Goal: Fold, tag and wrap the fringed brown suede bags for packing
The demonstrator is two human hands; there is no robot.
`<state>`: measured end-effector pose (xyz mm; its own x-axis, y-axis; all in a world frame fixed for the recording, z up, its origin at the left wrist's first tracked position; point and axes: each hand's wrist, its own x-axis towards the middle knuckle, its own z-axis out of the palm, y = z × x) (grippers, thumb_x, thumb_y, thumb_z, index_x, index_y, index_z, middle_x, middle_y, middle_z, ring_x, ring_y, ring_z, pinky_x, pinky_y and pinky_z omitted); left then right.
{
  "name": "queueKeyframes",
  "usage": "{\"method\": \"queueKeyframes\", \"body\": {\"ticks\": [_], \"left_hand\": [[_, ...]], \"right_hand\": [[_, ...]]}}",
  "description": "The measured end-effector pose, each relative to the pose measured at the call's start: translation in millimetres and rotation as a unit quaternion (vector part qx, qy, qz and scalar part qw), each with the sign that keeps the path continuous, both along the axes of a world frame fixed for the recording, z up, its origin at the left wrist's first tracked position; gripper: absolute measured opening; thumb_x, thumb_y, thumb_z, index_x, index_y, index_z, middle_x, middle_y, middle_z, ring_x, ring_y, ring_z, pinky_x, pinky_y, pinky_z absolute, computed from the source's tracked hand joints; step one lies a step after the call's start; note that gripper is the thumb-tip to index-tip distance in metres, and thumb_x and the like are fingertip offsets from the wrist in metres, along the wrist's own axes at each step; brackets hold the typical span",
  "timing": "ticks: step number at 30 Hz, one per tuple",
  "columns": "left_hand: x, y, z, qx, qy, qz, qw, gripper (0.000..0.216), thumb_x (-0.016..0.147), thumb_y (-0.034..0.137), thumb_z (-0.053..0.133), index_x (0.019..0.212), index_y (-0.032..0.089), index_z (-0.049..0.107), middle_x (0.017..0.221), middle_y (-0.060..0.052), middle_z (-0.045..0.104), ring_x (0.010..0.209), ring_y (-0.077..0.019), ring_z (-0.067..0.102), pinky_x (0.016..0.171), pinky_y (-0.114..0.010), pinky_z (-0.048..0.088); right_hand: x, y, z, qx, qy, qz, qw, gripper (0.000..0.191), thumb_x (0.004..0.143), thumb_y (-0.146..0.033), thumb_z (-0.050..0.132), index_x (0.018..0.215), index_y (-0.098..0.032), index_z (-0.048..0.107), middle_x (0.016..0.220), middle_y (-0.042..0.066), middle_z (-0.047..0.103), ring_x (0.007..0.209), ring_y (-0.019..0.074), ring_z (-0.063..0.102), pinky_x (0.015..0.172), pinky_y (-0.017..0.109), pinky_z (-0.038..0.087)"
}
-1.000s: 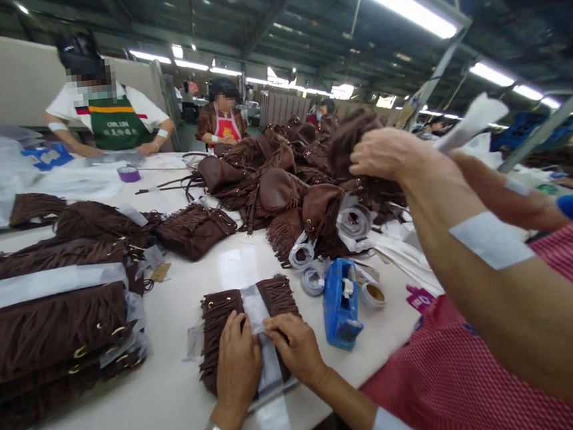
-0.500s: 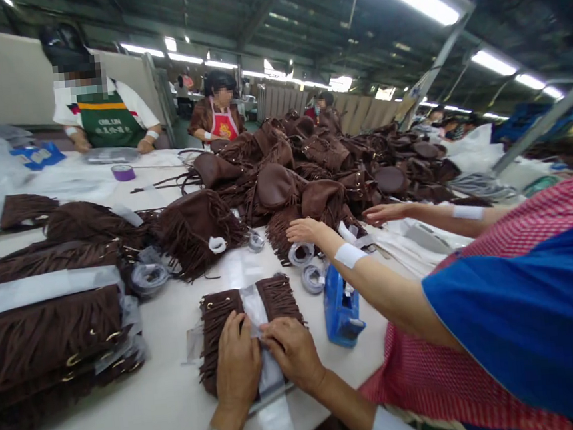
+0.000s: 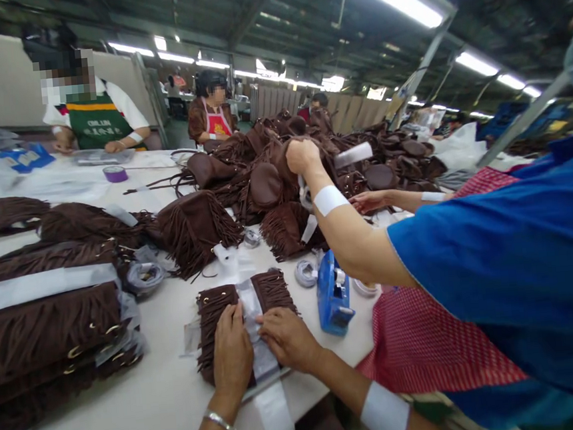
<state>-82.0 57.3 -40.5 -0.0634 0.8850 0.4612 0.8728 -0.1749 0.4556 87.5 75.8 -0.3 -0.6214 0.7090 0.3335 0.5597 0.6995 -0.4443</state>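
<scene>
A folded dark brown fringed bag (image 3: 213, 310) with small metal rings lies on the table in front of me, a translucent white strip (image 3: 251, 304) running across its middle. My left hand (image 3: 234, 347) lies on the bag's left part, fingers stretched out and resting along the strip's edge. On the other side my right hand (image 3: 290, 338) has its fingers bent, thumb and fingertips closed at the strip; the exact pinch is partly hidden. The strip's loose tail (image 3: 275, 413) hangs over the table's front edge.
A blue tape dispenser (image 3: 333, 294) stands right of the bag, near a grey coil (image 3: 305, 273). A co-worker's arm (image 3: 352, 226) reaches across from the right. Wrapped fringed bags (image 3: 46, 330) are stacked left; a large bag pile (image 3: 272, 169) fills the back.
The co-worker's near hand has risen over the bag pile, with a white strip and a coil by it. My hands stay at the bag's strip with little movement. The view has shifted slightly.
</scene>
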Motion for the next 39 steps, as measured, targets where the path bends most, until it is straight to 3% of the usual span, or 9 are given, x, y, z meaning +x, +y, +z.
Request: {"method": "queueKeyframes", "body": {"ticks": [4, 7, 12, 19, 26, 32, 35, 37, 39], "left_hand": [[-0.6, -1.1, 6.7, -0.007, -0.024, -0.003, 1.0, 0.06, 0.092, 0.011, 0.039, 0.15, 0.021, 0.028, 0.14, -0.015, 0.041, 0.13, -0.0269, 0.046, 0.106, -0.049, 0.046], [-3.0, -0.9, 6.3, -0.003, -0.033, -0.023, 0.999, 0.056, 0.09, 0.01, 0.039, 0.144, 0.027, 0.041, 0.142, -0.011, 0.04, 0.131, -0.0264, 0.044, 0.107, -0.049, 0.045], [-7.4, 1.1, 3.2, 0.006, -0.048, -0.054, 0.997, 0.037, 0.092, 0.013, 0.038, 0.119, 0.022, 0.061, 0.137, -0.01, 0.045, 0.128, -0.0258, 0.047, 0.107, -0.048, 0.044], [-7.7, 0.9, 5.7, -0.001, -0.05, -0.058, 0.997, 0.022, 0.092, 0.027, 0.048, 0.108, 0.02, 0.061, 0.133, -0.013, 0.046, 0.127, -0.0288, 0.047, 0.108, -0.05, 0.042], [-9.9, 1.1, 3.8, -0.016, -0.01, -0.079, 0.997, 0.015, 0.089, 0.026, 0.052, 0.099, 0.02, 0.062, 0.133, -0.013, 0.046, 0.129, -0.0311, 0.043, 0.109, -0.051, 0.039], [-12.1, 5.0, -2.8, -0.005, 0.0, -0.093, 0.996, 0.022, 0.089, 0.035, 0.049, 0.095, 0.019, 0.063, 0.131, -0.015, 0.046, 0.125, -0.0332, 0.044, 0.108, -0.055, 0.038], [-14.3, 8.2, -10.3, -0.003, 0.013, -0.097, 0.995, 0.027, 0.09, 0.04, 0.046, 0.096, 0.02, 0.063, 0.131, -0.014, 0.046, 0.126, -0.0321, 0.044, 0.109, -0.053, 0.038], [-15.1, 9.1, -12.8, -0.004, 0.015, -0.1, 0.995, 0.029, 0.089, 0.042, 0.044, 0.096, 0.02, 0.063, 0.131, -0.014, 0.046, 0.126, -0.0315, 0.044, 0.109, -0.052, 0.038], [-14.9, 8.7, -12.2, -0.004, 0.014, -0.098, 0.995, 0.031, 0.089, 0.043, 0.043, 0.095, 0.021, 0.064, 0.131, -0.014, 0.046, 0.125, -0.0314, 0.045, 0.108, -0.052, 0.039]], "right_hand": [[1.5, 0.1, 2.1, 0.0, -0.019, 0.02, 1.0, 0.026, 0.081, -0.009, 0.055, 0.101, -0.023, 0.065, 0.125, 0.003, 0.066, 0.114, 0.0219, 0.055, 0.099, 0.039, 0.042], [2.1, -0.9, 4.9, 0.007, -0.038, 0.03, 0.999, 0.029, 0.078, -0.008, 0.055, 0.102, -0.022, 0.065, 0.126, 0.005, 0.065, 0.117, 0.0221, 0.054, 0.102, 0.039, 0.041], [4.3, -0.9, 11.6, 0.011, -0.061, 0.054, 0.997, 0.029, 0.077, -0.008, 0.054, 0.102, -0.02, 0.063, 0.127, 0.007, 0.064, 0.118, 0.022, 0.053, 0.103, 0.038, 0.041], [6.1, -0.2, 10.9, 0.017, -0.067, 0.066, 0.995, 0.032, 0.078, -0.01, 0.054, 0.108, -0.018, 0.063, 0.131, 0.007, 0.062, 0.117, 0.0224, 0.052, 0.103, 0.038, 0.041], [9.1, -4.4, 15.9, 0.015, -0.082, 0.051, 0.995, 0.032, 0.088, -0.018, 0.053, 0.119, -0.02, 0.06, 0.136, 0.005, 0.059, 0.12, 0.022, 0.05, 0.105, 0.038, 0.038], [15.6, -24.4, 13.9, 0.052, -0.115, -0.002, 0.992, 0.033, 0.096, -0.035, 0.05, 0.125, -0.022, 0.057, 0.136, 0.004, 0.058, 0.126, 0.0251, 0.046, 0.107, 0.042, 0.036], [25.3, -41.0, 19.8, 0.057, -0.084, -0.021, 0.995, 0.025, 0.097, -0.036, 0.051, 0.114, -0.023, 0.063, 0.129, 0.003, 0.063, 0.122, 0.0214, 0.051, 0.105, 0.036, 0.038], [41.0, -48.6, 29.8, 0.052, -0.024, -0.098, 0.993, 0.018, 0.097, -0.031, 0.051, 0.105, -0.023, 0.065, 0.116, 0.003, 0.068, 0.112, 0.0184, 0.057, 0.101, 0.032, 0.04], [65.2, -49.4, 43.0, 0.038, 0.047, -0.26, 0.964, 0.018, 0.097, -0.028, 0.05, 0.1, -0.021, 0.067, 0.104, 0.006, 0.07, 0.103, 0.0197, 0.061, 0.096, 0.033, 0.042]]}}
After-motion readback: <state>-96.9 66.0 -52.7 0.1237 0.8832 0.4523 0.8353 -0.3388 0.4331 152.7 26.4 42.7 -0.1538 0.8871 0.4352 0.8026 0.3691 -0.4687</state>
